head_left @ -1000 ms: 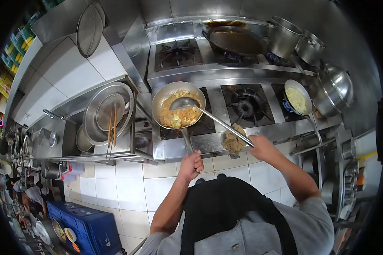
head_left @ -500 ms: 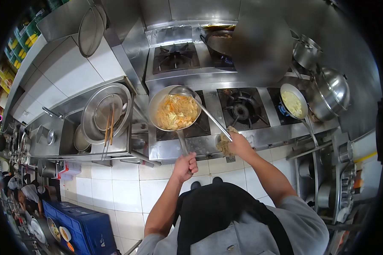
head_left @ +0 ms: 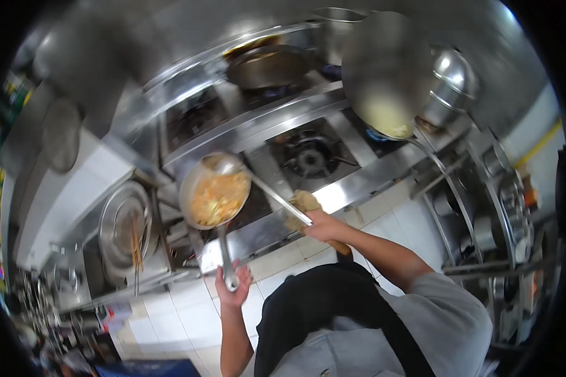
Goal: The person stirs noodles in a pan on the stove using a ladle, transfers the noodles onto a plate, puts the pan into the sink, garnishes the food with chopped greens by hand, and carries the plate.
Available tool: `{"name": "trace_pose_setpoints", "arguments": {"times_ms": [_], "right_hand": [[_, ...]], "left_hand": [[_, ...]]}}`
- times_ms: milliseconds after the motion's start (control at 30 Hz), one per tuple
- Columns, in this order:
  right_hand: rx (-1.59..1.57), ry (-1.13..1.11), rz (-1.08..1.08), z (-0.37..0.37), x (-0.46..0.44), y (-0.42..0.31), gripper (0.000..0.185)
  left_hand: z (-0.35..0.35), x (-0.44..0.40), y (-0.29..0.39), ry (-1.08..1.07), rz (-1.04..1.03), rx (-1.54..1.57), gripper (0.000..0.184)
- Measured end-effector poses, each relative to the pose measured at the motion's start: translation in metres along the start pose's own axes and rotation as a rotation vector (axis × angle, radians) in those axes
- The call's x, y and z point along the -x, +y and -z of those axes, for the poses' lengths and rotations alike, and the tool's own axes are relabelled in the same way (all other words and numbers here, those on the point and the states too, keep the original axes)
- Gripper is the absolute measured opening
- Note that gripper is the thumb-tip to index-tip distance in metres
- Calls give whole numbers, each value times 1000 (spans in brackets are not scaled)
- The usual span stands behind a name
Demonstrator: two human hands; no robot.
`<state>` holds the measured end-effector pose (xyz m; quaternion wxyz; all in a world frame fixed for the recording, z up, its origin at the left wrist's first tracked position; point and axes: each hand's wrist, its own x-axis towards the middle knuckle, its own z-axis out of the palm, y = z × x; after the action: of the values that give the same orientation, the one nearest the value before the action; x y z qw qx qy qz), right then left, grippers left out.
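A frying pan of orange and yellow stir-fried food sits at the front left burner, its handle pointing toward me. My left hand is at the handle's end, palm up with fingers apart, not wrapped round it. My right hand grips a long metal ladle with a wooden handle end. The ladle's bowl rests at the pan's far rim, over the food. A brown cloth lies at the stove's front edge, against my right hand; whether my fingers also hold it I cannot tell.
Right of the pan is a bare burner. A second pan of pale food stands farther right, partly behind a blurred patch. At the back is a dark wok. Left stands a metal basin with chopsticks; a shelf rack is right.
My view has turned, so the stove appears tilted. My left hand has loosened from the pan handle and its fingers have spread. The right hand still holds the ladle over the pan.
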<state>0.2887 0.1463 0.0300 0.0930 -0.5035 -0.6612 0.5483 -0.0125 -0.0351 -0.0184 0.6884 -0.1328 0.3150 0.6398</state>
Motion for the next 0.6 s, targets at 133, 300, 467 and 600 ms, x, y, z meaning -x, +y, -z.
{"name": "trace_pose_setpoints", "arguments": {"times_ms": [133, 300, 467, 600], "right_hand": [[-121, -315, 27, 41, -12, 12, 20], [-385, -648, 6, 66, -32, 30, 31], [-981, -671, -45, 156, -5, 106, 36], [-724, 43, -423, 194, 6, 295, 26]], "left_hand": [[1, -1, -63, -84, 75, -871, 49], [-154, -77, -158, -47, -98, -595, 35], [-208, -136, -210, -114, -364, -460, 25], [-220, -116, -203, -19, -411, -512, 20]]}}
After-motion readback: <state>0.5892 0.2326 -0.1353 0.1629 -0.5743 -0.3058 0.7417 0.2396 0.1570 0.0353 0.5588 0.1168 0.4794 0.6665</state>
